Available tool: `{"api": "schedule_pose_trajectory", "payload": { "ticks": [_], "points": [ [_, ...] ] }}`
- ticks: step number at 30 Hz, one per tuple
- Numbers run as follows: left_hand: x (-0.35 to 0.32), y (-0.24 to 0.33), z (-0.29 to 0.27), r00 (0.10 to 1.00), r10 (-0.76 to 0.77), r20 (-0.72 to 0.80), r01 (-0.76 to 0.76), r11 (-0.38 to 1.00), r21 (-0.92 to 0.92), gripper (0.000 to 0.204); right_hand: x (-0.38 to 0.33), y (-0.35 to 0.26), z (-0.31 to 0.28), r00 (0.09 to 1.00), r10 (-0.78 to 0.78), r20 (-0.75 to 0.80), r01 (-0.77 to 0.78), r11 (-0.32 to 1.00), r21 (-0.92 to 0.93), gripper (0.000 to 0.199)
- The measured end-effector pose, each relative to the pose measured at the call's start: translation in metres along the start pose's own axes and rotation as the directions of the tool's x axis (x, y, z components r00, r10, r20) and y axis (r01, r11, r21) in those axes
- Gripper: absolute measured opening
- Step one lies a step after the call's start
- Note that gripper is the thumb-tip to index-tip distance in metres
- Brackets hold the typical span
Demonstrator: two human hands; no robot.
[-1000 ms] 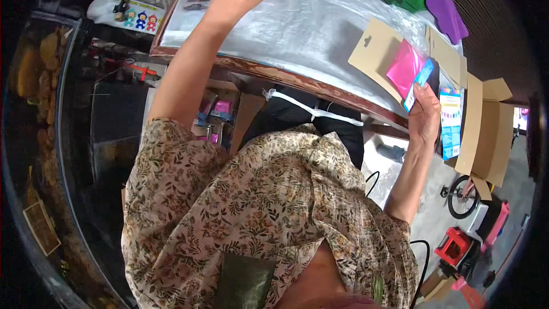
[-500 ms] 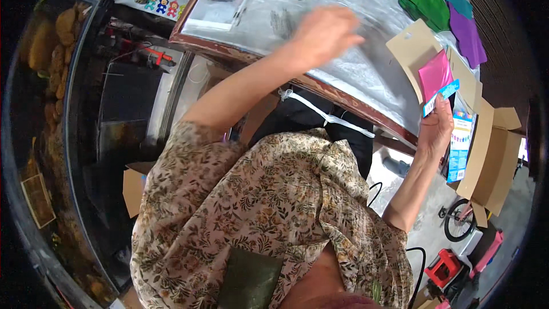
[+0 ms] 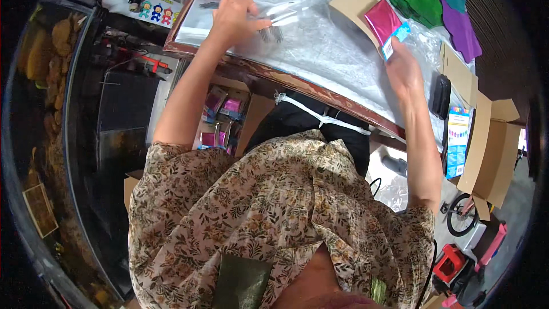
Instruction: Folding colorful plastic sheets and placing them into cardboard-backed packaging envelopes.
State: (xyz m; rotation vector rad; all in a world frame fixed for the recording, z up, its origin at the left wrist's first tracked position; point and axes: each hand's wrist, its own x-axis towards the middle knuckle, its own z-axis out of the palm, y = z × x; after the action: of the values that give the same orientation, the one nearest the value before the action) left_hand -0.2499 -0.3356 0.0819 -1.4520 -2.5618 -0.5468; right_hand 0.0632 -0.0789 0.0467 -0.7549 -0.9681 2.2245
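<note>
My right hand is closed on a shiny pink packet with a blue-and-white label strip, above the right part of the table. A tan cardboard piece sits directly behind the packet; whether my fingers hold it too is hidden. On the left, my left hand is over a stack of clear plastic bags, its thumb apart from its fingers. Beside that thumb, clear plastic catches bright streaks of light; I cannot tell whether the hand touches it.
Blue, green and purple cut-out sheets line the table's far edge. At right are a black case, a printed blue box and an open carton. More pink packets lie in a box below the table edge. A glass tank stands left.
My left hand has moved left from mid-table to the clear bags. My right hand has carried the pink packet left and farther in, with the cardboard piece moving along, uncovering the black case.
</note>
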Motion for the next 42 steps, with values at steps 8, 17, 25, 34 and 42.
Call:
{"api": "schedule_pose_trajectory", "payload": {
  "ticks": [8,17,25,34,42],
  "points": [
    [0.067,-0.07,-0.078,0.871,0.149,0.468,0.179,0.79,-0.586,0.042,-0.008,-0.022,-0.004,0.988,0.067,0.141,-0.038,0.98,-0.195,0.034],
    [0.163,-0.028,-0.125,0.597,0.05,0.801,-0.342,0.918,0.198,0.025,-0.001,-0.034,-0.021,0.988,0.122,0.096,-0.104,0.979,-0.176,0.03],
    [0.099,0.0,-0.053,0.744,0.368,0.557,-0.638,0.637,0.432,0.034,-0.016,-0.031,-0.008,0.995,0.086,0.042,-0.08,0.989,-0.128,0.026],
    [0.021,-0.025,-0.006,0.996,-0.024,-0.081,0.05,0.94,0.338,0.078,-0.015,-0.027,-0.007,1.0,0.023,0.006,-0.023,1.0,0.004,0.025],
    [0.007,-0.073,-0.012,0.988,-0.102,0.117,0.09,0.991,0.099,0.084,0.013,-0.036,-0.012,0.991,0.09,0.1,-0.074,0.986,-0.151,0.03]
  ]
}}
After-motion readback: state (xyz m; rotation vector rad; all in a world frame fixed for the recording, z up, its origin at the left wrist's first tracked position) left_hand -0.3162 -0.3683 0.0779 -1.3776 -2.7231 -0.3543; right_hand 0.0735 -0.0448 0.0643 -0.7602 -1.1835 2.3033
